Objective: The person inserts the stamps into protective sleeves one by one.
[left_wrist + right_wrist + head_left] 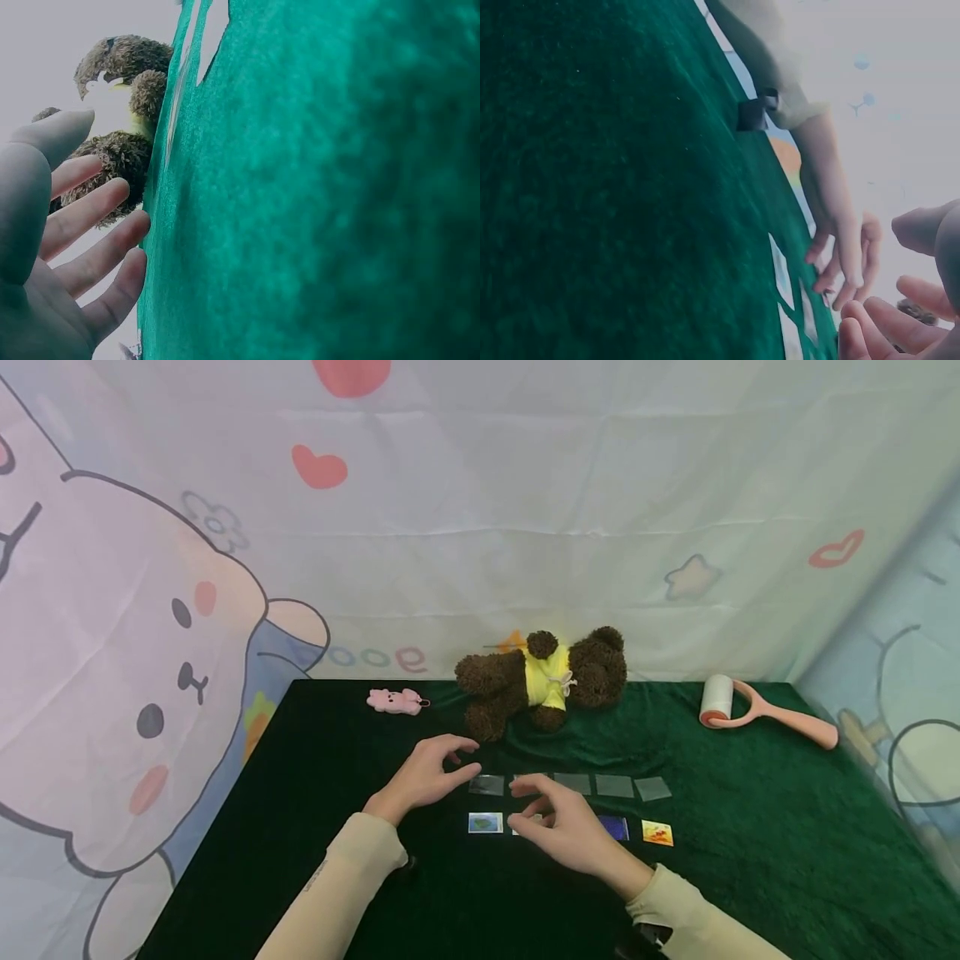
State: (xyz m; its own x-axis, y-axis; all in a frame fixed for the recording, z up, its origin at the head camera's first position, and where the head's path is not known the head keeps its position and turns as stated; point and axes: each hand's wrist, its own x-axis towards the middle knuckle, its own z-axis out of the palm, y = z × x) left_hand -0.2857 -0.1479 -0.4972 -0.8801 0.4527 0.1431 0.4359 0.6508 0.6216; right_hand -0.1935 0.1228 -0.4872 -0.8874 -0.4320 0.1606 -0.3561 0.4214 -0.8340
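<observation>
Picture cards [485,823] lay in a row on green cloth [750,860], one blue-green with pale edges, one deep blue, one yellow-orange, the right hand [562,827] hid the middle, thumb and fingers apart, the left hand's [427,774] fingers were apart too

Teddy bear [543,685] barring the way beyond the left hand [425,774], wide gap from bear to roller [776,713], narrower gap to pink toy [395,702]

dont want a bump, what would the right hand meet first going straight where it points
Probably the left hand, which lies just ahead of the right hand in the head view, though whether they are level in height and depth is unclear.
</observation>
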